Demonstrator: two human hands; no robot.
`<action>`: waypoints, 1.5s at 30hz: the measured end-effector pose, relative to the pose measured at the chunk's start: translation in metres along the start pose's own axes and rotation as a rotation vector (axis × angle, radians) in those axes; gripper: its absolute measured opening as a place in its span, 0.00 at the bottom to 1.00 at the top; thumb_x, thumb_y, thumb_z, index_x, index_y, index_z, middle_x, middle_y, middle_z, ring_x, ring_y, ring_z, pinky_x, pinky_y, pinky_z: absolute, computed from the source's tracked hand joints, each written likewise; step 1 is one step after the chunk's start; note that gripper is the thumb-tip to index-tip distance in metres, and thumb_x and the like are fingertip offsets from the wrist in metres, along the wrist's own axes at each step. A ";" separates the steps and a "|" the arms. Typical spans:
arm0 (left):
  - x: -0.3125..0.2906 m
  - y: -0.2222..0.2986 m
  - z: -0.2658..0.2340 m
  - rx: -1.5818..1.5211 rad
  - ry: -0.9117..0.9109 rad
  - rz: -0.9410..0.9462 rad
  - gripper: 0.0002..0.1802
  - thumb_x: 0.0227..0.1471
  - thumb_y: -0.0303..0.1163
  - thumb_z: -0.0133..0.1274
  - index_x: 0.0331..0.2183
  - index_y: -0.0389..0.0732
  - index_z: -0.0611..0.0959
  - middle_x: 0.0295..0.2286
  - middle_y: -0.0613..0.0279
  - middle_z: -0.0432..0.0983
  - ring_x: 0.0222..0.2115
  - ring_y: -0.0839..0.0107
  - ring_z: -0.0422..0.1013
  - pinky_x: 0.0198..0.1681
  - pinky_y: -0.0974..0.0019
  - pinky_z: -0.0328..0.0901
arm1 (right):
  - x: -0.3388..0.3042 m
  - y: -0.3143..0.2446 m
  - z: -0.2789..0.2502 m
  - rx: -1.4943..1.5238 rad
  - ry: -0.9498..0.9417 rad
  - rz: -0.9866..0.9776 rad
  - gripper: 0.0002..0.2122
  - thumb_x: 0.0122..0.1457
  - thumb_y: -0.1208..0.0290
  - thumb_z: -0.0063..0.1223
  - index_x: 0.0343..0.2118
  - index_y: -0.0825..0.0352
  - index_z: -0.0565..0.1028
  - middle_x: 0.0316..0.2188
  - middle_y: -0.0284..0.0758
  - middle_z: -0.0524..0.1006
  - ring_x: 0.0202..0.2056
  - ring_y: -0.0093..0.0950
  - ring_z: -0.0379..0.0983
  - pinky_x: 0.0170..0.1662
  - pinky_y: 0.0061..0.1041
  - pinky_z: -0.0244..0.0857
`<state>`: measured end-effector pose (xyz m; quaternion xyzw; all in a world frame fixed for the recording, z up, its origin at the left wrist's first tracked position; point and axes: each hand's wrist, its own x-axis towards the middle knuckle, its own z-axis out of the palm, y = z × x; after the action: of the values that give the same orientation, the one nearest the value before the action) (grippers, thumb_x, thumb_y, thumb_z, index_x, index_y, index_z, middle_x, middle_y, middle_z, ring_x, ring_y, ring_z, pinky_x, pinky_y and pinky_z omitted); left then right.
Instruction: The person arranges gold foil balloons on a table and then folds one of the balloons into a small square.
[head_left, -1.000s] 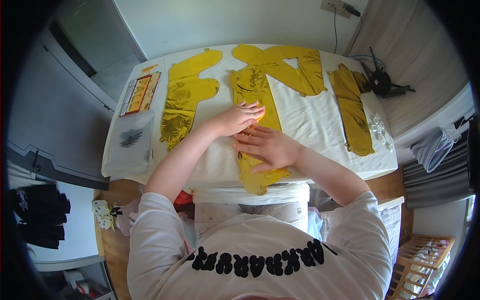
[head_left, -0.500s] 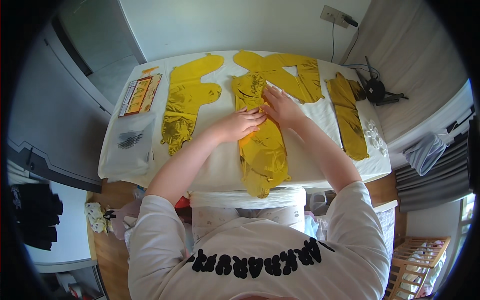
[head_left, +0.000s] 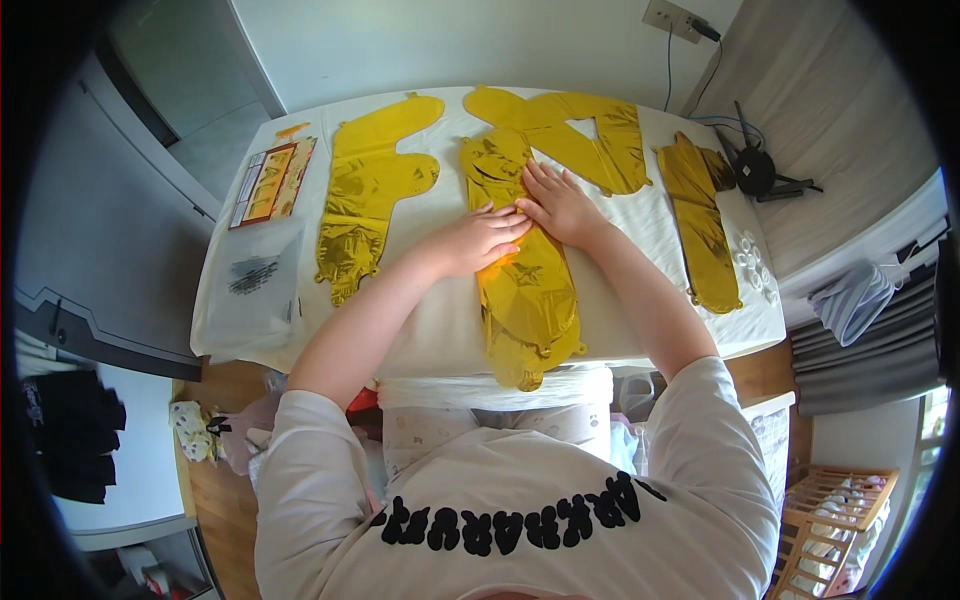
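Observation:
A flat, uninflated gold foil balloon lies lengthwise in front of me, its near end at the table's front edge. My left hand rests on its left side, fingers flat and pointing right. Just beyond, my right hand presses on the foil's upper right part with fingers stretched out. The fingers of both hands meet or nearly meet over the balloon's middle. An F-shaped gold foil balloon lies to the left. Another gold balloon with a triangular opening spreads behind my right hand, and a narrower gold balloon is at the right.
On the left of the white-covered table are a printed card package and a clear plastic bag with thin black pieces. At the right stand a black router-like device with cables and several white rings.
The whole view has shifted slightly. My right hand has slid a little nearer along the foil, its fingers coming closer to my left hand, which stays on the balloon.

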<state>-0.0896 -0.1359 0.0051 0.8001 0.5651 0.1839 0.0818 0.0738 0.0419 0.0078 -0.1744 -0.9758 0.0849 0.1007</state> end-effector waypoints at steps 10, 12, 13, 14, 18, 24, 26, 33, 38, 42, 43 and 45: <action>0.003 -0.003 0.000 -0.009 -0.049 -0.022 0.29 0.69 0.40 0.46 0.67 0.45 0.66 0.67 0.60 0.61 0.70 0.61 0.53 0.72 0.47 0.47 | 0.031 0.008 0.003 0.145 0.062 0.096 0.33 0.73 0.44 0.33 0.71 0.66 0.58 0.73 0.44 0.54 0.74 0.40 0.46 0.73 0.48 0.41; 0.003 -0.001 -0.001 -0.018 -0.058 -0.025 0.30 0.69 0.40 0.46 0.68 0.45 0.66 0.67 0.60 0.60 0.70 0.61 0.52 0.72 0.47 0.47 | 0.038 0.003 0.010 -0.036 0.044 0.097 0.37 0.71 0.39 0.32 0.70 0.68 0.59 0.72 0.45 0.55 0.73 0.42 0.48 0.74 0.47 0.41; 0.001 -0.002 0.000 -0.011 -0.040 -0.024 0.29 0.69 0.41 0.46 0.67 0.44 0.67 0.67 0.60 0.61 0.69 0.60 0.53 0.71 0.45 0.49 | 0.037 -0.001 0.012 -0.051 0.041 0.111 0.39 0.70 0.36 0.30 0.70 0.67 0.59 0.72 0.44 0.55 0.73 0.40 0.48 0.74 0.46 0.41; 0.000 -0.003 0.000 -0.005 -0.021 -0.022 0.29 0.69 0.41 0.46 0.66 0.42 0.68 0.66 0.59 0.63 0.69 0.60 0.55 0.71 0.44 0.50 | 0.036 -0.002 0.013 -0.047 0.038 0.109 0.39 0.70 0.36 0.30 0.70 0.67 0.59 0.72 0.44 0.55 0.73 0.40 0.48 0.74 0.46 0.41; 0.000 0.001 -0.002 -0.022 -0.013 -0.025 0.29 0.69 0.41 0.46 0.66 0.43 0.67 0.66 0.60 0.63 0.69 0.60 0.53 0.71 0.45 0.50 | 0.032 -0.005 0.015 -0.095 0.056 0.123 0.40 0.70 0.35 0.29 0.70 0.67 0.58 0.73 0.42 0.55 0.74 0.39 0.47 0.74 0.46 0.40; 0.001 -0.001 -0.002 -0.027 -0.010 -0.024 0.28 0.69 0.41 0.46 0.66 0.43 0.68 0.66 0.60 0.63 0.69 0.60 0.53 0.71 0.46 0.49 | 0.032 -0.001 0.016 -0.020 0.084 0.131 0.40 0.70 0.35 0.29 0.71 0.66 0.58 0.73 0.42 0.54 0.74 0.38 0.46 0.74 0.46 0.39; 0.004 -0.002 0.000 -0.045 -0.039 -0.043 0.28 0.69 0.40 0.46 0.67 0.47 0.68 0.67 0.63 0.61 0.70 0.61 0.52 0.72 0.47 0.47 | 0.027 0.003 0.012 0.057 0.102 0.131 0.39 0.70 0.36 0.30 0.71 0.67 0.58 0.73 0.43 0.55 0.74 0.38 0.46 0.75 0.46 0.38; -0.002 -0.004 -0.001 -0.017 -0.089 -0.054 0.29 0.69 0.42 0.47 0.67 0.47 0.68 0.66 0.63 0.63 0.70 0.61 0.53 0.72 0.47 0.48 | -0.069 -0.039 -0.038 0.248 0.128 -0.448 0.15 0.57 0.71 0.62 0.48 0.61 0.82 0.53 0.39 0.79 0.50 0.41 0.77 0.55 0.41 0.70; 0.000 -0.004 0.004 0.026 0.032 0.012 0.27 0.69 0.42 0.47 0.64 0.42 0.71 0.65 0.59 0.65 0.69 0.60 0.55 0.71 0.47 0.51 | -0.123 -0.078 -0.055 0.245 -0.055 -0.618 0.18 0.63 0.67 0.58 0.55 0.61 0.78 0.60 0.37 0.75 0.62 0.41 0.69 0.64 0.44 0.63; 0.001 -0.005 0.005 0.058 0.028 0.023 0.28 0.69 0.42 0.46 0.64 0.41 0.71 0.65 0.60 0.64 0.69 0.60 0.54 0.72 0.47 0.50 | -0.127 -0.080 -0.054 0.208 -0.141 -0.601 0.20 0.66 0.64 0.53 0.60 0.61 0.75 0.63 0.36 0.72 0.66 0.39 0.64 0.69 0.44 0.57; 0.000 -0.006 0.006 0.063 0.027 0.021 0.28 0.69 0.42 0.46 0.64 0.41 0.71 0.66 0.60 0.63 0.69 0.61 0.53 0.72 0.46 0.50 | -0.127 -0.079 -0.052 0.208 -0.138 -0.605 0.20 0.66 0.64 0.53 0.60 0.61 0.75 0.63 0.36 0.72 0.66 0.39 0.64 0.69 0.44 0.57; -0.001 -0.006 0.007 0.073 0.027 0.018 0.27 0.69 0.42 0.46 0.64 0.41 0.71 0.66 0.60 0.63 0.70 0.61 0.53 0.72 0.45 0.49 | -0.127 -0.078 -0.049 0.256 -0.198 -0.585 0.20 0.67 0.64 0.53 0.60 0.62 0.74 0.63 0.36 0.72 0.65 0.39 0.64 0.70 0.44 0.56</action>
<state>-0.0924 -0.1339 -0.0030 0.8050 0.5653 0.1749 0.0432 0.1763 -0.0692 0.0497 0.1362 -0.9710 0.1910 0.0463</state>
